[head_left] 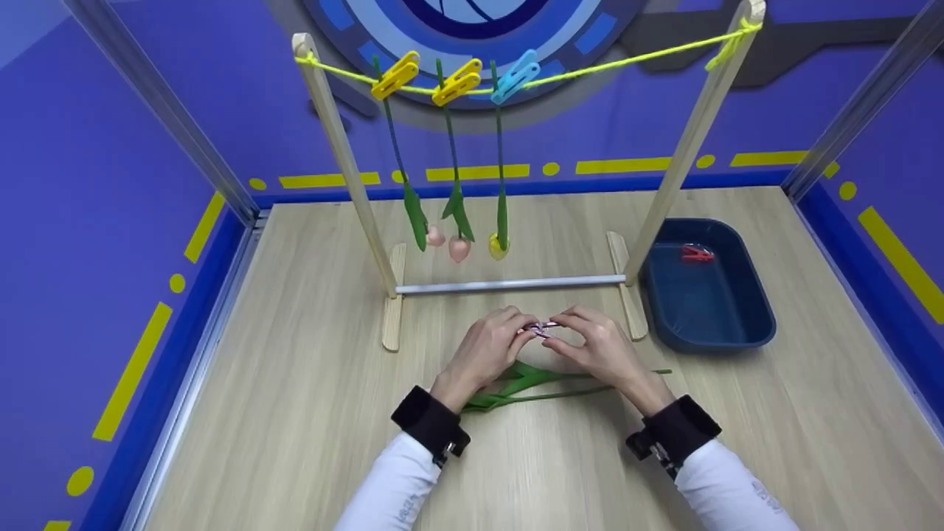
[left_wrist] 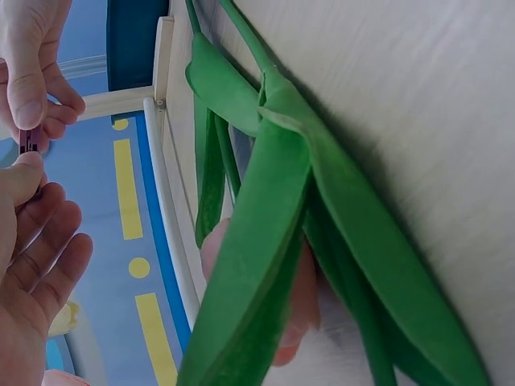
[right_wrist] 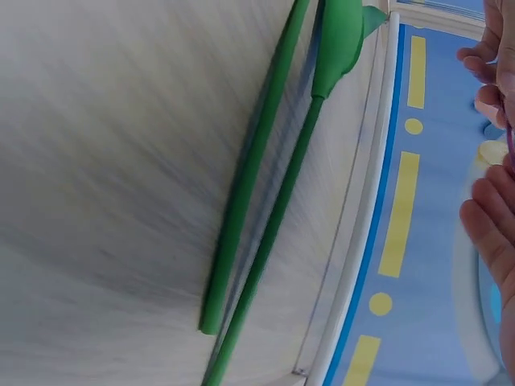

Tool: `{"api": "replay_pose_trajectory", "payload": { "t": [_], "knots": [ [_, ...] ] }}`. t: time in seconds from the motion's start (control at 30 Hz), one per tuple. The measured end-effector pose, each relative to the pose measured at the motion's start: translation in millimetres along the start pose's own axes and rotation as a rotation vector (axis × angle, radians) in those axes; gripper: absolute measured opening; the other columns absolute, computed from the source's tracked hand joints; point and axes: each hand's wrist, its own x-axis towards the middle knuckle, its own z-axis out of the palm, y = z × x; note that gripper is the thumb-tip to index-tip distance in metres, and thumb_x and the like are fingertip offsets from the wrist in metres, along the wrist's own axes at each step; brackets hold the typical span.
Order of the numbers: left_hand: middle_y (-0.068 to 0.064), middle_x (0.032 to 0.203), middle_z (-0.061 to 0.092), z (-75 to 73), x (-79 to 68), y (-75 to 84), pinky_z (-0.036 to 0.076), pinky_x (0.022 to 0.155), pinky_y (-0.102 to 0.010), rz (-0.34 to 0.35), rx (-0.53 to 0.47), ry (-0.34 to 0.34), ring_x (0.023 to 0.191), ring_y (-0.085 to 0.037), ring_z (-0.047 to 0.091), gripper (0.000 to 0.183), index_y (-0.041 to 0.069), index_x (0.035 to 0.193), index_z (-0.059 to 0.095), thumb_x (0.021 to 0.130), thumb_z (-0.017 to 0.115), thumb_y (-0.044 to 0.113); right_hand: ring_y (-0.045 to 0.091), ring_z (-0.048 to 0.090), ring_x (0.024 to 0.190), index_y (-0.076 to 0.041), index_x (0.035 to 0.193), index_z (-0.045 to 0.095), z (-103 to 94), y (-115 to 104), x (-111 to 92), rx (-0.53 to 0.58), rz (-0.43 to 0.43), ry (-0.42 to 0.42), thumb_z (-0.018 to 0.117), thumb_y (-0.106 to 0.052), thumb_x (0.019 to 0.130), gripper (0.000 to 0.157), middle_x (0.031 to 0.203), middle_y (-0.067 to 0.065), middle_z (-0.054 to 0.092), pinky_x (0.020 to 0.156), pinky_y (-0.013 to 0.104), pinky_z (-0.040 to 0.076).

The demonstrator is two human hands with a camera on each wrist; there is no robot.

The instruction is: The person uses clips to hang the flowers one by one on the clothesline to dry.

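A small purple clothespin [head_left: 542,327] is held between both hands above the table. My left hand [head_left: 487,345] pinches one side of it between thumb and fingers. The right hand [head_left: 599,348] pinches the other side, its fingertips facing the left ones. In the left wrist view the clothespin [left_wrist: 30,141] appears dark purple, mostly covered by fingertips. Beneath the wrists lie two artificial tulips, with green leaves [left_wrist: 249,273] at the left and stems [head_left: 564,395] pointing right. Pink petals [left_wrist: 302,297] show behind the leaves; the left forearm and hand hide the blooms from the head view.
Ahead stands a wooden rack [head_left: 339,147] with a yellow string [head_left: 627,68]. Two yellow clothespins [head_left: 396,75] and a blue clothespin [head_left: 515,77] hold three tulips [head_left: 459,247] upside down on it. At right, a dark blue basin [head_left: 708,302] contains a red clothespin [head_left: 697,254].
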Motion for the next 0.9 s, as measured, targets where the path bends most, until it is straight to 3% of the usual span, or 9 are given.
{"api": "replay_pose_trajectory", "payload": {
  "t": [0.37, 0.57, 0.9],
  "knots": [
    [-0.004, 0.095, 0.07, -3.0, -1.4, 2.8, 0.051, 0.067, -0.028, -0.045, -0.019, -0.066, 0.077, -0.012, 0.06, 0.024, 0.011, 0.114, 0.071, 0.098, 0.062, 0.027, 0.018, 0.068, 0.081, -0.001, 0.097, 0.074, -4.3, 4, -2, -0.014, -0.038, -0.025, 0.087, -0.013, 0.074, 0.029, 0.089, 0.007, 0.07, 0.07, 0.029, 0.055],
    [-0.006, 0.1, 0.071, -6.8, -3.6, 2.0, 0.054, 0.074, -0.032, -0.095, -0.015, -0.147, 0.083, -0.016, 0.065, 0.03, 0.01, 0.119, 0.07, 0.099, 0.061, 0.031, 0.02, 0.069, 0.081, 0.0, 0.097, 0.074, -13.9, 11, -6, -0.027, -0.008, 0.017, 0.087, -0.011, 0.073, 0.029, 0.09, 0.008, 0.071, 0.071, 0.03, 0.053],
    [-0.002, 0.105, 0.07, -4.2, -3.8, 6.7, 0.054, 0.083, -0.03, -0.088, 0.061, -0.296, 0.095, -0.017, 0.066, 0.03, 0.013, 0.119, 0.071, 0.1, 0.059, 0.033, 0.02, 0.069, 0.08, -0.003, 0.095, 0.077, -30.8, 22, -12, -0.078, 0.008, 0.077, 0.087, -0.008, 0.071, 0.026, 0.088, 0.007, 0.073, 0.069, 0.032, 0.052]
  ]
}}
